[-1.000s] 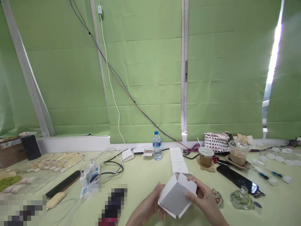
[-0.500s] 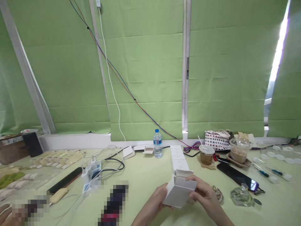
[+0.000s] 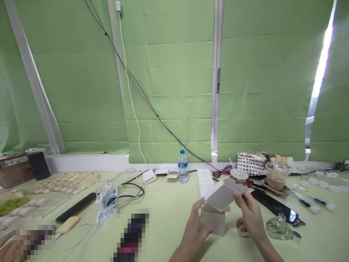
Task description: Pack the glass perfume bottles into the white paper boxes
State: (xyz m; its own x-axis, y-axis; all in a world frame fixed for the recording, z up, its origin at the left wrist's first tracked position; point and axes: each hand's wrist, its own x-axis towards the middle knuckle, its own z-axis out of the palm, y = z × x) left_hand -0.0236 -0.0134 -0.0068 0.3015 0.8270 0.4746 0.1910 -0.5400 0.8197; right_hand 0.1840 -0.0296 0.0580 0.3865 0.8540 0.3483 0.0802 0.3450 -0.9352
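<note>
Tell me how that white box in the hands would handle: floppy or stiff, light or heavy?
The white box looks like thin folded card, so it is probably light, though its inside is mostly hidden. Its raised lid, held by the right hand, likely bends easily. Being flat-sided, it seems fairly stiff but might dent under a hard squeeze.

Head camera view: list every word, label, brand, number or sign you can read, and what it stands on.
No text is readable.
Water bottle: label too small.
Row of white boxes: tiny marks, too small.
Brown carton: pale label, too blurred.
Grey strip on upright post: marks too small.
Open white box: no print visible on the sides shown.
</note>
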